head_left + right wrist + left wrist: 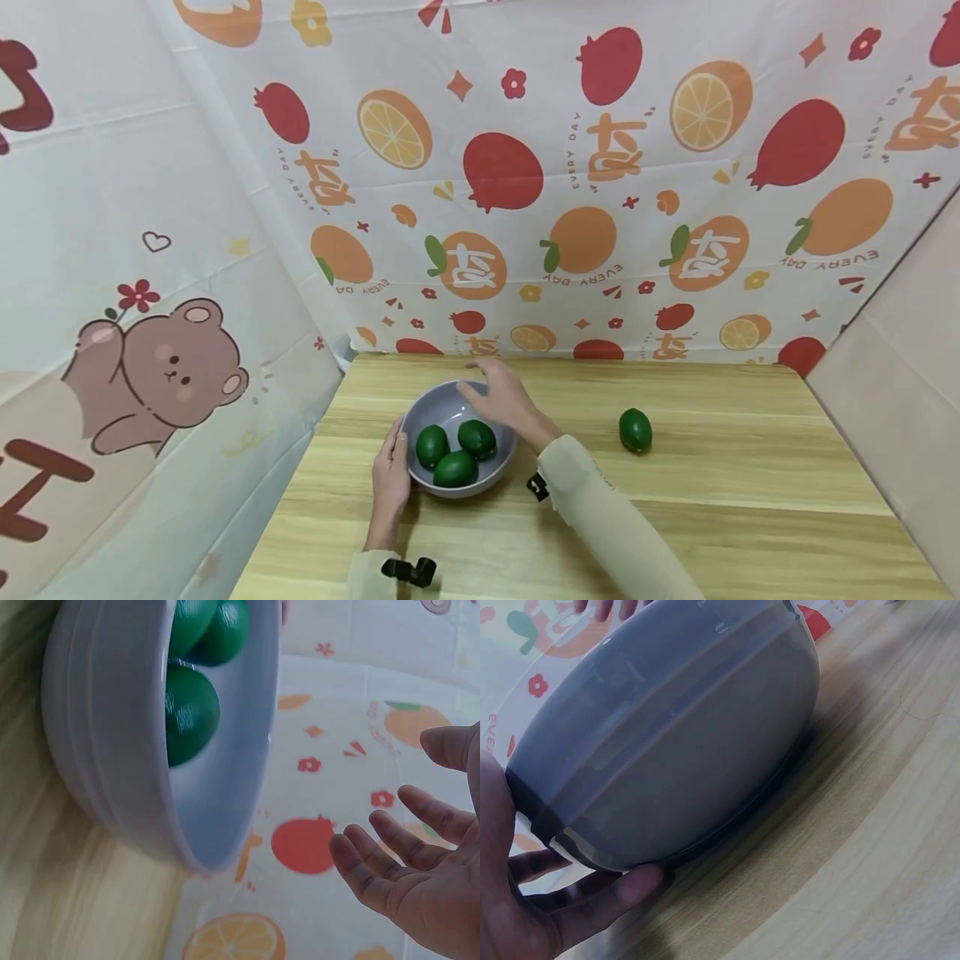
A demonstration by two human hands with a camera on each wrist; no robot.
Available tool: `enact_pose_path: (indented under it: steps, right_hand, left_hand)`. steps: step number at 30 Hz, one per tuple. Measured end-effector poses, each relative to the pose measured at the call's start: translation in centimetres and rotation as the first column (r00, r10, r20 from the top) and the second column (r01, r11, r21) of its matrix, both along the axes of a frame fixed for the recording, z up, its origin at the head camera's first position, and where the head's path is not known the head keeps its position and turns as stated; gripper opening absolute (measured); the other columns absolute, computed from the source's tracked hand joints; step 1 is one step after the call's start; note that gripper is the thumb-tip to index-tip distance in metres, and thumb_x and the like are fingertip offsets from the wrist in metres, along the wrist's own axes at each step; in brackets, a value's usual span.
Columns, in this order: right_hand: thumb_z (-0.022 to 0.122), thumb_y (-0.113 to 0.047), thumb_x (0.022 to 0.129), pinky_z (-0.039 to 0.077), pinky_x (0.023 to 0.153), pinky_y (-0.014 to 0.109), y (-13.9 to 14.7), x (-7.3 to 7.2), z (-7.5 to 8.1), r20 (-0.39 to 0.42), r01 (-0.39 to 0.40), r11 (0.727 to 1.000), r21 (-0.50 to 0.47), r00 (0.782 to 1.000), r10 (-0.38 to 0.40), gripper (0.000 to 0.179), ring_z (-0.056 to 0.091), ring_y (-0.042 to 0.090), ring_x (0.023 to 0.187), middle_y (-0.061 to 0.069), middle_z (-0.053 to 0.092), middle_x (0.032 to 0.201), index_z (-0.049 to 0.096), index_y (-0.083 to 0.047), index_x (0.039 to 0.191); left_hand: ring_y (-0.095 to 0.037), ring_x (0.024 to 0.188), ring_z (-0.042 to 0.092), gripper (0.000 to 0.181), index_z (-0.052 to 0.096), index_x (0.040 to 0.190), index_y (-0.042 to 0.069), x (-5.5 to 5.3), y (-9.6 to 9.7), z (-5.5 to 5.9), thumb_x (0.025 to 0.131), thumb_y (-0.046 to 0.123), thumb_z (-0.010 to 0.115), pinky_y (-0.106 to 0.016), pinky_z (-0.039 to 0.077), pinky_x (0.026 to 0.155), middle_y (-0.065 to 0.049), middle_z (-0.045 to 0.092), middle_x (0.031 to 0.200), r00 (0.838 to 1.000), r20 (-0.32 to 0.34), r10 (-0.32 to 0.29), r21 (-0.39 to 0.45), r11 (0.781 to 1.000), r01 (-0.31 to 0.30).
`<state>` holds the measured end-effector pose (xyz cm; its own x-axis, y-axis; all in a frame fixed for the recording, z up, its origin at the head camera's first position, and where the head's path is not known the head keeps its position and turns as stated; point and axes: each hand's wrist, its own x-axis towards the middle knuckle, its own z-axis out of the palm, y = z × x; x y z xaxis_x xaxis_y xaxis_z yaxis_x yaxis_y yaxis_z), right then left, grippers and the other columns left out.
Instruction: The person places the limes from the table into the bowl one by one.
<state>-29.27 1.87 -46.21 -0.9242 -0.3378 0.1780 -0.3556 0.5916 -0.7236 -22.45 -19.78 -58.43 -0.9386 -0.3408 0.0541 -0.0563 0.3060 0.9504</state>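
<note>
A grey-lavender bowl [487, 477] sits on the wooden table with three dark green limes [455, 469] inside, grouped toward its near left. My left hand [392, 468] grips the bowl's left side; in the left wrist view its fingers [619, 900] curl beneath the bowl's lower edge. Over the far right part of the rim hovers my right hand [501, 398], fingers spread and nothing in them. The right wrist view shows that palm [442, 892] apart from the bowl, with the limes [191, 716] past the rim. Another lime [635, 430] lies on the table to the right.
The wooden tabletop [712, 483] reaches back to a fruit-printed cloth [555, 167]. A bear-printed cloth [180, 367] hangs along the left side, and a pale panel [900, 358] borders the right. Black wrist straps [408, 571] show at both sleeves.
</note>
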Motion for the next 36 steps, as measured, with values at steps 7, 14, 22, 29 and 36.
enact_pose_path:
  steps: [7,14,22,29,36]
  right_hand:
    - [0.066,-0.033,0.098,0.042,0.117,0.051,2.9,-0.2,0.4,-0.044,0.033,0.996,-0.081,0.998,-0.037,0.047,0.049,0.030,0.143,0.010,0.056,0.149,0.058,-0.014,0.140]
    - [0.066,-0.036,0.098,0.043,0.115,0.054,5.2,-0.2,1.0,-0.059,0.082,0.993,-0.088,0.994,-0.087,0.049,0.050,0.030,0.140,0.009,0.057,0.148,0.058,-0.016,0.141]
    - [0.066,-0.034,0.098,0.043,0.115,0.054,8.7,-0.1,1.4,-0.065,0.092,0.993,-0.079,0.993,-0.097,0.048,0.051,0.032,0.140,0.009,0.058,0.145,0.058,-0.014,0.141]
    - [0.067,-0.032,0.098,0.043,0.113,0.057,11.9,-0.5,1.2,-0.081,0.116,0.991,-0.062,0.989,-0.120,0.049,0.051,0.036,0.138,0.014,0.059,0.143,0.057,-0.009,0.140]
    - [0.066,-0.032,0.099,0.044,0.112,0.058,14.8,-0.8,0.7,-0.080,0.159,0.987,-0.020,0.984,-0.160,0.052,0.050,0.038,0.138,0.019,0.054,0.147,0.055,-0.006,0.142]
  left_hand:
    - [-0.038,0.153,0.032,0.051,0.042,0.156,0.015,0.0,0.1,0.1,0.111,0.039,0.037,-0.055,0.028,0.125,-0.013,0.039,0.163,1.000,0.002,0.006,-0.009,1.000,-0.006]
    - [-0.038,0.153,0.031,0.053,0.041,0.156,0.015,-0.1,-0.1,0.4,0.111,0.041,0.036,-0.055,0.027,0.125,-0.013,0.038,0.163,1.000,0.008,0.011,-0.022,1.000,-0.010]
    - [-0.036,0.154,0.032,0.052,0.041,0.156,0.016,0.1,0.0,-0.1,0.111,0.041,0.036,-0.054,0.028,0.125,-0.012,0.039,0.163,1.000,0.014,0.006,-0.003,1.000,-0.006]
    - [-0.038,0.153,0.031,0.053,0.042,0.156,0.015,0.0,0.1,0.2,0.110,0.041,0.037,-0.055,0.027,0.125,-0.012,0.039,0.163,1.000,-0.003,0.006,-0.005,1.000,-0.006]
    - [-0.038,0.153,0.031,0.051,0.042,0.156,0.016,0.1,0.0,0.2,0.110,0.039,0.038,-0.055,0.027,0.125,-0.012,0.038,0.163,1.000,0.008,0.004,0.003,1.000,-0.004]
